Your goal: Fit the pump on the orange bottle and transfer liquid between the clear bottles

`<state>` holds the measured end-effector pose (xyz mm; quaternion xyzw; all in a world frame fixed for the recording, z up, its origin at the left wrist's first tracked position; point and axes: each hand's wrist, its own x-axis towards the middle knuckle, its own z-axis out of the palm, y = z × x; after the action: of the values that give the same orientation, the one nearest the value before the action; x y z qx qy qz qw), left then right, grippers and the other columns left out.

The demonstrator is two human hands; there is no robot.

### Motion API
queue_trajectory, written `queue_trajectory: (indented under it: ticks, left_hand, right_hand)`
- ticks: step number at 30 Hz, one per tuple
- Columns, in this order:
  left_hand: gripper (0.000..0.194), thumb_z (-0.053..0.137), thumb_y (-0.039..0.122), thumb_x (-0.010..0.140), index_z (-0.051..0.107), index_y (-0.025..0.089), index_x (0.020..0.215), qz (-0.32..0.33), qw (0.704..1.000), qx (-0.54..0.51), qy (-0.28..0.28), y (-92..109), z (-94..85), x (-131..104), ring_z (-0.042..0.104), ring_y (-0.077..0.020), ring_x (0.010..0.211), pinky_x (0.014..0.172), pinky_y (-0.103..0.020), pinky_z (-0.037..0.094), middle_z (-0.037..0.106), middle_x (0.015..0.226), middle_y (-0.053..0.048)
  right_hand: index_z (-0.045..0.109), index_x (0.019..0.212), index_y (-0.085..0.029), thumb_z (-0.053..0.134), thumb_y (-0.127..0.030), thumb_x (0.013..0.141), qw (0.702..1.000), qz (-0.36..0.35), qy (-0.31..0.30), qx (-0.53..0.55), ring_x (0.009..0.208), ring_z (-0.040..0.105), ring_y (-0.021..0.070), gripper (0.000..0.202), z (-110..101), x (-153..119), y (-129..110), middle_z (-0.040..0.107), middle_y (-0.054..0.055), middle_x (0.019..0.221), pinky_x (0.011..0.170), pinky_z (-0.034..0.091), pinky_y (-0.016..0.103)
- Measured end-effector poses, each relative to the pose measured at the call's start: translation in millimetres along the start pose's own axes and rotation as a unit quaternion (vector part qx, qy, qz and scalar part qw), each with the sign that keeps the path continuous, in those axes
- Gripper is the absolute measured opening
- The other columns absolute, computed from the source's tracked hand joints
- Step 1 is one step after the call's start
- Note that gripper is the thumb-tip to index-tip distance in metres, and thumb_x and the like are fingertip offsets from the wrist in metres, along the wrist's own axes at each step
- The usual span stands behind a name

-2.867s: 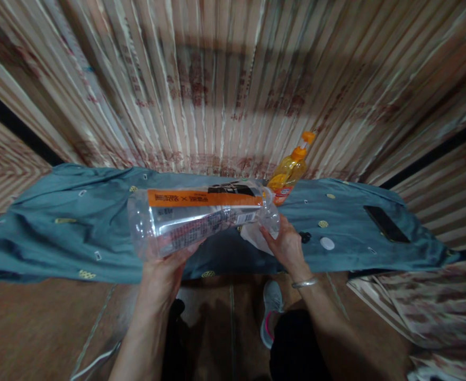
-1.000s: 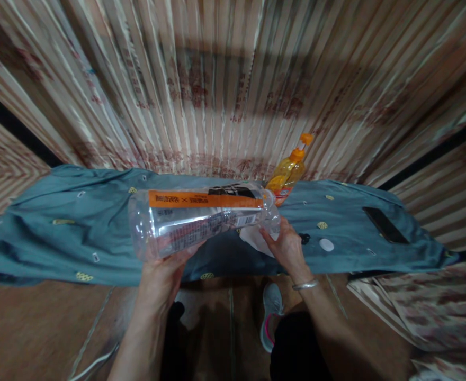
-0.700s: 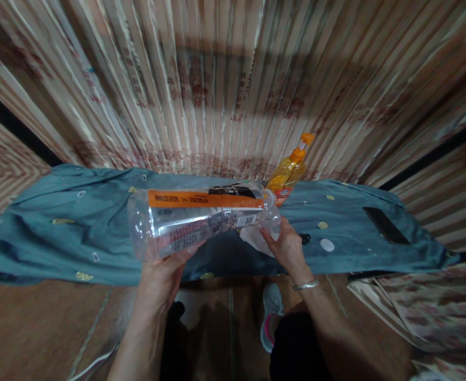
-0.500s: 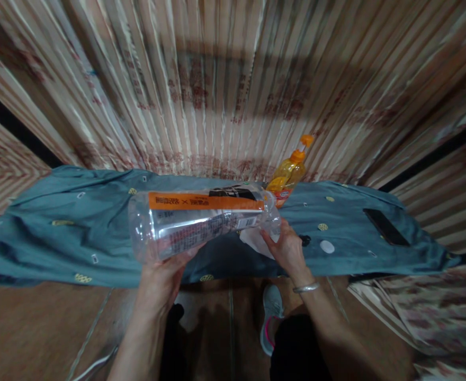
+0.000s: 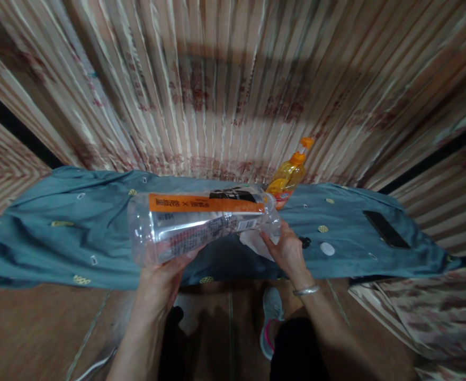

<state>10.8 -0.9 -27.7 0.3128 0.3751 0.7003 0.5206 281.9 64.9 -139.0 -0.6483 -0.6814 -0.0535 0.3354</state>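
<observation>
A large clear plastic bottle (image 5: 201, 222) with an orange, black and silver label lies sideways in the air above the table, its base toward the left. My left hand (image 5: 164, 272) grips it from below near the base. My right hand (image 5: 286, 248) is at the bottle's neck end and presses a white cloth (image 5: 253, 242) against it. The bottle's mouth is hidden behind my right hand and the cloth.
A teal patterned cloth (image 5: 58, 227) covers the table. On it stand an orange liquid bottle with a flip cap (image 5: 289, 173), a white cap (image 5: 327, 248), a small black object (image 5: 305, 242) and a dark phone (image 5: 386, 228). A striped curtain (image 5: 225, 95) hangs behind.
Almost nothing differs. Both hands keep the same hold on the bottle; the view drifts slightly down.
</observation>
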Motion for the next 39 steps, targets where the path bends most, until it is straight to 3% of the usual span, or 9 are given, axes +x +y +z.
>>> queue_trajectory:
  ticks: [26, 39]
  left_hand:
    - [0.043, 0.098, 0.026, 0.051, 0.082, 0.019, 0.091, -0.003, 1.0, 0.024, 0.005, 0.9, -1.1, 0.0, 0.08, -0.0242, 0.085, 0.084, -0.033, 0.066, 0.083, 0.09, -0.009]
    - [0.035, 0.096, 0.024, 0.055, 0.083, 0.019, 0.087, -0.002, 1.0, 0.022, -0.004, 1.4, 0.3, -0.8, 0.079, -0.0228, 0.085, 0.085, -0.031, 0.066, 0.083, 0.089, -0.008]
  right_hand:
    - [0.058, 0.127, -0.005, 0.033, -0.074, 0.096, 1.0, 0.004, -0.004, -0.011, 0.089, 0.072, 0.0313, 0.08, -2.3, 0.4, -2.0, 0.073, 0.022, 0.097, 0.076, 0.057, 0.041]
    - [0.057, 0.127, -0.006, 0.037, -0.073, 0.096, 1.0, 0.003, -0.002, -0.007, 0.09, 0.071, 0.0311, 0.076, -1.0, 0.8, -1.2, 0.073, 0.021, 0.099, 0.077, 0.057, 0.042]
